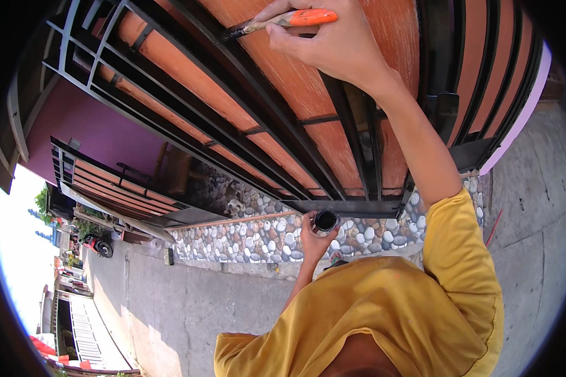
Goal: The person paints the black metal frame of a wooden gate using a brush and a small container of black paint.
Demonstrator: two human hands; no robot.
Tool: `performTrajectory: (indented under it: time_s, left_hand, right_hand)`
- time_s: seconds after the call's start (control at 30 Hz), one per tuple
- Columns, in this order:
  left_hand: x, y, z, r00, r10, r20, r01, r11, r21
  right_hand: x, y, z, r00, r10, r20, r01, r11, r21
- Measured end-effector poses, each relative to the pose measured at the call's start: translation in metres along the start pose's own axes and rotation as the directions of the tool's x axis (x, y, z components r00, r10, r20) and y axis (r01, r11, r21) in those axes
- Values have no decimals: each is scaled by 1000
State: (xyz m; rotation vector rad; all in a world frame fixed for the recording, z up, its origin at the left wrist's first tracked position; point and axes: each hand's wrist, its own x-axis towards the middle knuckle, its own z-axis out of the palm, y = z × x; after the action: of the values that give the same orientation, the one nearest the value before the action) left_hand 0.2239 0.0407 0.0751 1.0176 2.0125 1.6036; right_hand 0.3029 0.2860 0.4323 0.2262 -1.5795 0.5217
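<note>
Head view: right hand (333,44) grasps orange-handled paintbrush (311,17), bristles (234,31) at black bar (261,81), contact unclear; left hand (313,244) grips small cup (322,232) of dark liquid (325,220), lower down, over pebble-patterned strip (245,245)

Head feed | I see right hand (330,45) pinching paintbrush (307,17) at gate's (333,147) black bar (280,110) | left hand (313,243) holding dark-filled cup (322,232) in front of gate

The top edge crops the gate (264,103) and the right hand (330,39) before it. Below the gate, a cup (337,222) partly hides the left hand (313,244); left of the gate, a red vehicle (95,243) is indistinctly small.
</note>
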Motion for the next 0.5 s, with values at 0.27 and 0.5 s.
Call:
performTrajectory:
  time_s: [0.27,0.5]
  left_hand:
    - [1,3,2,999,15,31,-15,1000,9]
    - [5,-4,3,999,12,38,-11,1000,-12]
  right_hand:
    - [-37,-3,-9,824,387,415,-331,922,-202]
    - [9,-1,3,904,225,364,-179,972,-154]
